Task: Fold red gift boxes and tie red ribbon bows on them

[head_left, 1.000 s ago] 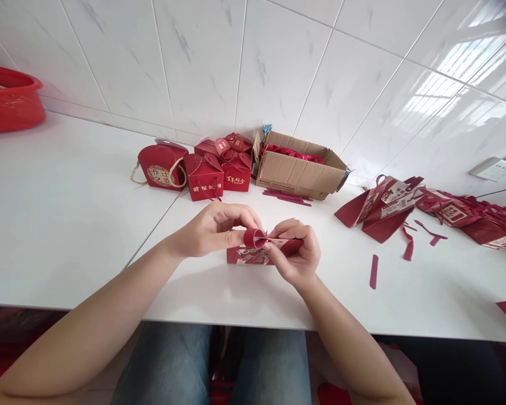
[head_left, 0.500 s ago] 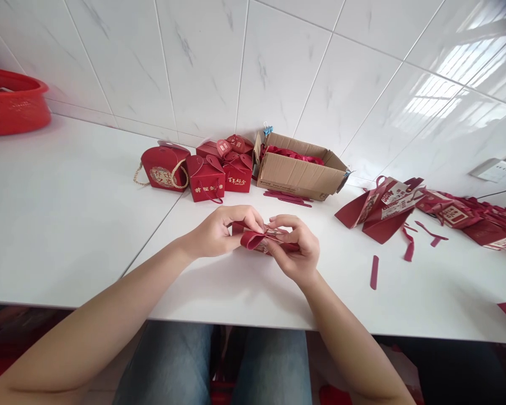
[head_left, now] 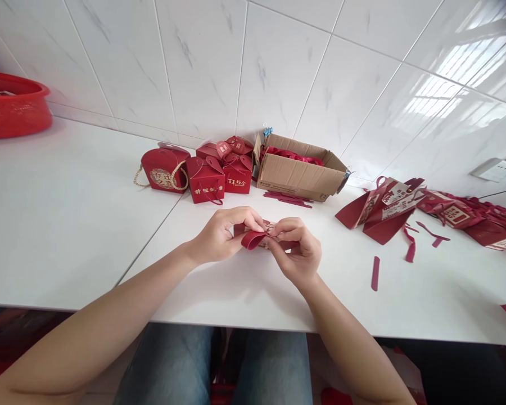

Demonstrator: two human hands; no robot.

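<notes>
Near the front middle of the table, a red ribbon [head_left: 252, 241] is bent into a loop over a red printed paper box [head_left: 270, 226], which my fingers mostly cover. My left hand [head_left: 222, 237] pinches the ribbon from the left, thumb below and fingers above. From the right, my right hand [head_left: 298, 247] has its thumb and fingertips closed on the ribbon's other end, close against the box. The exact spot where ribbon and box meet is hidden by my fingertips.
Finished-looking red gift boxes [head_left: 206, 179] stand by the tiled wall, left of a cardboard carton [head_left: 299, 175] holding red ribbons. Dark red strips [head_left: 287, 198] lie before it. Folded red boxes [head_left: 388, 208] and loose strips are at right; a red basket [head_left: 14, 109] is far left.
Both hands stay in nearly the same place. My right fingers have closed in more tightly around the ribbon, and its loop faces me a little more openly.
</notes>
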